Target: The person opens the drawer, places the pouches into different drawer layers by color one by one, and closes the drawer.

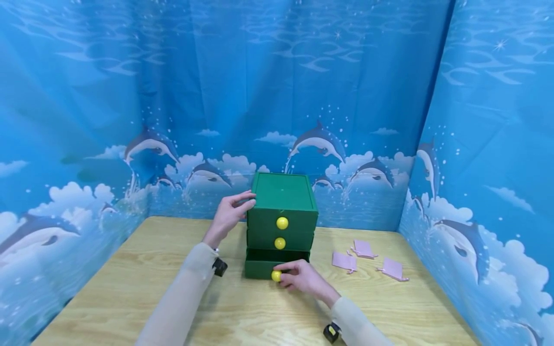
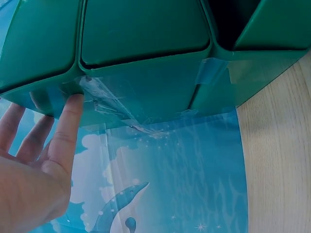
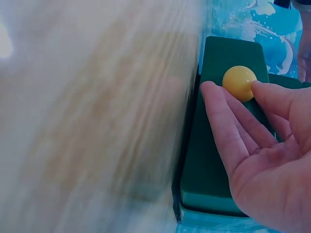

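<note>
A green three-drawer cabinet [image 1: 283,192] stands on the table, each drawer front bearing a round yellow knob. Its bottom drawer [image 1: 258,270] is pulled partly out, with a dark gap showing behind the front; the upper two are closed. My right hand [image 1: 305,279] pinches the bottom drawer's yellow knob [image 3: 238,82] between thumb and fingers. Against the cabinet's left side, near the upper front corner, my left hand [image 1: 229,214] rests with extended fingers. In the left wrist view, a fingertip [image 2: 74,99] touches the side wall beside some clear tape [image 2: 104,94].
Three small pink drawstring pouches, among them a front-right pouch [image 1: 392,268], lie on the wooden table [image 1: 130,269] right of the cabinet. A blue dolphin-print curtain [image 1: 207,96] hangs behind and on both sides.
</note>
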{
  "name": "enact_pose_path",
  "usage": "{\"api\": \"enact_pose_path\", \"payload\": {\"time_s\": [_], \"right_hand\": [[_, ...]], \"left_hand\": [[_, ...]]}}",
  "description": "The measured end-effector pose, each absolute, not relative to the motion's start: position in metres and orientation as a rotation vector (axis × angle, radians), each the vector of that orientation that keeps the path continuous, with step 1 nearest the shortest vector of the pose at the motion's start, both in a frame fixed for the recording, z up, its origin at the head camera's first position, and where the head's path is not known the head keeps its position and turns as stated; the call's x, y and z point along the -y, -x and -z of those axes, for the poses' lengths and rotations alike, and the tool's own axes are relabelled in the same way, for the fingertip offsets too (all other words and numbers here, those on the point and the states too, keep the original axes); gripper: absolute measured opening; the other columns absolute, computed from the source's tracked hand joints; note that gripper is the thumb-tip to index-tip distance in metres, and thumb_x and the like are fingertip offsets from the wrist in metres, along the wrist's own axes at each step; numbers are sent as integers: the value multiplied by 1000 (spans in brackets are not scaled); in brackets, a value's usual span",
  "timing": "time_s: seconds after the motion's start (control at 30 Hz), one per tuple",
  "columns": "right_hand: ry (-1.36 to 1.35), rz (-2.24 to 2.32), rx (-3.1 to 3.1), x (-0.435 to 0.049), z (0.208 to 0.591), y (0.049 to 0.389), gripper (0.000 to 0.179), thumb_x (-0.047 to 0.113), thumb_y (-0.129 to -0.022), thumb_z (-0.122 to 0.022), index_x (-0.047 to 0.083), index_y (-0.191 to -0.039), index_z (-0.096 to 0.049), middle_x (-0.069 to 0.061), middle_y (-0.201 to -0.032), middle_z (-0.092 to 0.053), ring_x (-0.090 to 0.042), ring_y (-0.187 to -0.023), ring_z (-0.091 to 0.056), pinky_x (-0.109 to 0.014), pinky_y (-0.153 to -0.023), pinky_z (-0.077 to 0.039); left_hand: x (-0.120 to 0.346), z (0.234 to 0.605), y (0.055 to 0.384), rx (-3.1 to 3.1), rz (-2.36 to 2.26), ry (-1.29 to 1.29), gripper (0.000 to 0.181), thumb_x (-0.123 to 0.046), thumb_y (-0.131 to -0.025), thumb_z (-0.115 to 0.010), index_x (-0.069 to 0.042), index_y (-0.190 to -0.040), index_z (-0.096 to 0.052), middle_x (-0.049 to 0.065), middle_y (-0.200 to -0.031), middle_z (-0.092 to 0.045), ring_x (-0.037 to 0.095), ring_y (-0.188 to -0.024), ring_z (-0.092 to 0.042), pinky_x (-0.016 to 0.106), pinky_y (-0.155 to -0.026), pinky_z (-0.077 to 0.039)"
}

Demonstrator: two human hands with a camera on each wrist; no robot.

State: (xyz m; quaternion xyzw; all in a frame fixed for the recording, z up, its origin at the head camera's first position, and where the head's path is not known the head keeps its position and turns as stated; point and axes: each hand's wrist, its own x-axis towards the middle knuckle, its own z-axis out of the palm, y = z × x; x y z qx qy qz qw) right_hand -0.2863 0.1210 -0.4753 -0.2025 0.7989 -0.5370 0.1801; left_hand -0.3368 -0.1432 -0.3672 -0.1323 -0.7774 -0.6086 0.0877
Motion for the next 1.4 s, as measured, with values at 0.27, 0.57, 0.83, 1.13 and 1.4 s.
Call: {"api": "enact_pose_path", "payload": {"time_s": [0.27, 0.57, 0.83, 1.13, 1.4], "right_hand": [[569, 1428, -2385, -116, 471, 275, 24, 12, -93, -67, 11, -117, -72, -9, -102, -74, -24, -84, -72, -36, -71, -60], [589, 1382, -2400, -118, 469, 265, 22, 12, -90, -70, 12, -112, -74, -8, -101, -74, -23, -80, -72, -34, -67, -59], [583, 1361, -2403, -120, 471, 259, 21, 12, -90, -70, 15, -110, -75, -4, -97, -75, -20, -77, -71, -32, -65, -59], [565, 1383, -2374, -118, 469, 254, 21, 12, -90, -70, 14, -111, -75, -6, -98, -75, -23, -78, -71, -35, -65, -59], [551, 1369, -2330, -120, 466, 251, 25, 8, -91, -67, 12, -116, -73, -7, -98, -75, -22, -80, -72, -33, -65, -60]], "left_hand": [[143, 367, 337, 2305, 1811, 411, 43, -47, -94, -62, -24, -130, -64, -3, -152, -45, 23, -127, -55, 44, -90, -54], [141, 367, 336, 2299, 1825, 413, 41, -45, -95, -62, -24, -130, -65, 0, -153, -44, 22, -127, -55, 46, -90, -54], [142, 369, 337, 2304, 1805, 421, 42, -46, -95, -61, -24, -131, -64, -2, -153, -44, 22, -128, -55, 45, -89, -55], [142, 365, 337, 2308, 1803, 406, 39, -42, -96, -60, -24, -131, -64, -2, -153, -44, 21, -122, -57, 36, -80, -55], [143, 367, 336, 2315, 1815, 409, 41, -42, -96, -60, -23, -132, -63, -1, -153, -44, 21, -124, -57, 35, -80, -55]]}}
